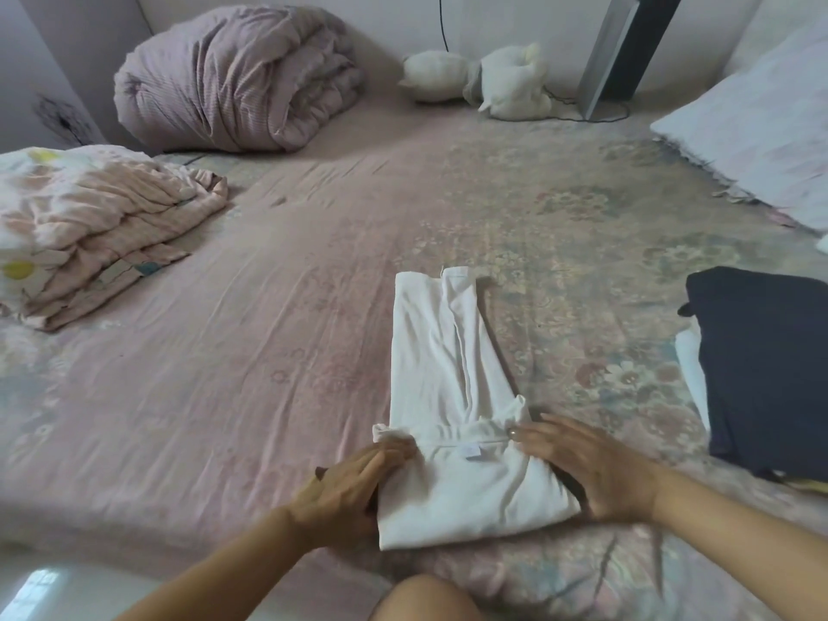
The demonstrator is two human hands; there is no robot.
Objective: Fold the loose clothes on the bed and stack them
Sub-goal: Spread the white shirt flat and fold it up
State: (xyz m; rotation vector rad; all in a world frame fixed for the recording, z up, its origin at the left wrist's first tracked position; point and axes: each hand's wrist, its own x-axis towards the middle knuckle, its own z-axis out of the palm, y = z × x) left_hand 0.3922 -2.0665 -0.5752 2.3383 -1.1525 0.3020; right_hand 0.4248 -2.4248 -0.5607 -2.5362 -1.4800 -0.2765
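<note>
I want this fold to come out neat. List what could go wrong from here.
1. The white garment is only half folded; its long far end lies loose and could skew as it is folded.
2. The left hand and right hand only steady the near bundle at its sides, so it may spring open.
3. The dark stack sits unevenly over something white; adding to it may topple it.

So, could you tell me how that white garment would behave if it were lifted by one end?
The white garment is thin, creased cloth, so it would probably hang limp. Its long folded strip would likely fall open. It looks light for its size.
</note>
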